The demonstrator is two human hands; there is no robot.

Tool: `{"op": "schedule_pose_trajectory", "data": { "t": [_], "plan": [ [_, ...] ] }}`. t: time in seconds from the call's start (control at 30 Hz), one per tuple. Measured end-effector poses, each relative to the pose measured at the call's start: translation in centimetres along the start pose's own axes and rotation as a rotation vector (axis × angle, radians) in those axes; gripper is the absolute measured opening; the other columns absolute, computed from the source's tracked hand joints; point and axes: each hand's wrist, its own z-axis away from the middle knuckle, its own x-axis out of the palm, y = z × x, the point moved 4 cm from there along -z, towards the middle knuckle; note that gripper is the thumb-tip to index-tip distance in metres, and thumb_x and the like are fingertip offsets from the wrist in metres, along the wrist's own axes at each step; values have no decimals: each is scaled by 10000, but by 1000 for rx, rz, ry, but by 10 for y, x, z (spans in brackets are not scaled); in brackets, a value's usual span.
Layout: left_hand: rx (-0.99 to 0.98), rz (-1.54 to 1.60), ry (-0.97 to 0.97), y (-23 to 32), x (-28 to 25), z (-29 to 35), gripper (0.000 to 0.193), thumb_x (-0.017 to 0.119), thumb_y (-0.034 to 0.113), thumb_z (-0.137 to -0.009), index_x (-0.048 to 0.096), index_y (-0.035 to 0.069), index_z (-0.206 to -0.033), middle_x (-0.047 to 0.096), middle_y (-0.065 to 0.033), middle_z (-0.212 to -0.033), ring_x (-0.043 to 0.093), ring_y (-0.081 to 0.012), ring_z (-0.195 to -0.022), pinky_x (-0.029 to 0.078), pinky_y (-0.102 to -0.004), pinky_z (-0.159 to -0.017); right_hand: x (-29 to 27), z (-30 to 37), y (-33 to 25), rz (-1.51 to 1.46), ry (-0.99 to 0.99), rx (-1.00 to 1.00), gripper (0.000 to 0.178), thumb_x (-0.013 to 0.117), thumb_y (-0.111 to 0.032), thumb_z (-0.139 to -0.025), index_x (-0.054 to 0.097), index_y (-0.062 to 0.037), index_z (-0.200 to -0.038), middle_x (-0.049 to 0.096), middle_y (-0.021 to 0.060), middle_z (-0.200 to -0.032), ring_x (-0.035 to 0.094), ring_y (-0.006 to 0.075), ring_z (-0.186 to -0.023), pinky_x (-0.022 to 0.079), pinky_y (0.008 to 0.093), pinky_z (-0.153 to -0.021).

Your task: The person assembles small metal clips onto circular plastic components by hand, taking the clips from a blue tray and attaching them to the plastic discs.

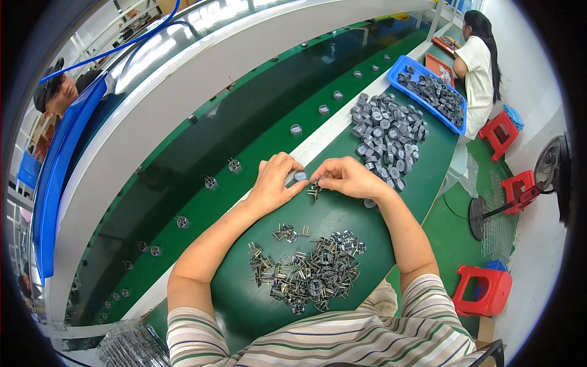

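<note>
My left hand [275, 183] is closed around a small grey round plastic housing [299, 175], its pale inner side facing up. Close beside it, my right hand [350, 177] pinches with thumb and forefinger at the housing's edge; what lies between those fingertips is mostly hidden. Just under them shows a small part with brass pins [314, 191]; I cannot tell whether it is held or lies on the table. A heap of similar dark pin pieces [315, 272] lies on the green table [235, 306] between my forearms. Beyond my right hand is a pile of grey round housings [388, 131].
A blue tray [458, 127] full of grey parts stands past the pile. Along the left runs a green conveyor belt [257, 147] carrying scattered round parts. One person [480, 67] sits far right, another [61, 95] across the belt. Red stools [483, 290] and a fan [550, 165] stand right.
</note>
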Motion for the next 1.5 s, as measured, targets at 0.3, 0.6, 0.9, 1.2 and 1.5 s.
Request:
{"op": "schedule_pose_trajectory", "data": {
  "t": [0.3, 0.6, 0.9, 1.2, 1.5],
  "plan": [
    [-17, 24, -45, 1, 0, -1, 309, 858, 239, -815, 696, 106, -1043, 605, -41, -974, 591, -227, -978, 382, -384, -884, -4, -5, 7, 67, 163, 36, 157, 717, -44, -936, 736, 34, -1072, 740, 82, -892, 688, 123, -800, 559, 293, -735],
    [-80, 41, -98, 1, 0, -2, 325, 853, 289, -828, 702, 101, -1045, 623, -54, -1025, 590, -251, -1061, 374, -402, -946, -9, 5, -5, 444, 195, -46, 167, 722, -17, -880, 726, -9, -1046, 692, 100, -913, 689, 256, -833, 559, 385, -801],
    [-111, 32, -88, 0, 5, -1, 356, 888, 330, -771, 700, 122, -990, 602, -50, -1033, 579, -247, -1076, 357, -410, -956, -7, 1, 1, 496, 76, -261, 131, 778, -91, -820, 759, -37, -937, 656, 111, -928, 643, 318, -962, 529, 443, -869],
    [-2, 55, -58, 11, 11, 4, 370, 924, 308, -728, 690, 125, -949, 588, -17, -963, 572, -210, -1007, 346, -384, -903, 6, -9, 5, 134, 234, -76, 104, 819, -102, -865, 754, -26, -894, 691, 65, -898, 659, 192, -851, 519, 345, -737],
    [-18, 54, -68, 11, 11, 4, 376, 929, 307, -724, 677, 120, -932, 594, -13, -969, 570, -211, -1012, 346, -384, -896, 9, -4, -7, 488, 242, -329, 120, 815, -137, -819, 722, -70, -856, 668, 71, -884, 639, 269, -912, 503, 414, -813]
  ]
}}
